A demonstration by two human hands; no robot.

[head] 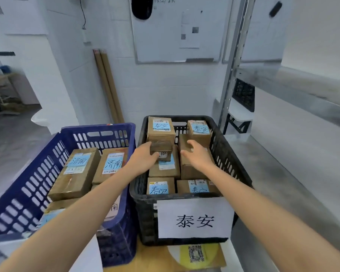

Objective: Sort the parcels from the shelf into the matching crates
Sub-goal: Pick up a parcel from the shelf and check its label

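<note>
A black crate with a white paper sign on its front holds several brown cardboard parcels with blue handwritten labels. My left hand grips a small brown parcel over the middle of that crate, just above a labelled parcel. My right hand hovers beside it with relaxed fingers over a plain brown parcel, holding nothing. To the left stands a blue crate with several brown parcels bearing a different blue label.
A metal shelf post and grey shelf boards run along the right. A whiteboard hangs on the white wall behind, with cardboard tubes leaning in the corner. Both crates rest on cardboard with a yellow sticker.
</note>
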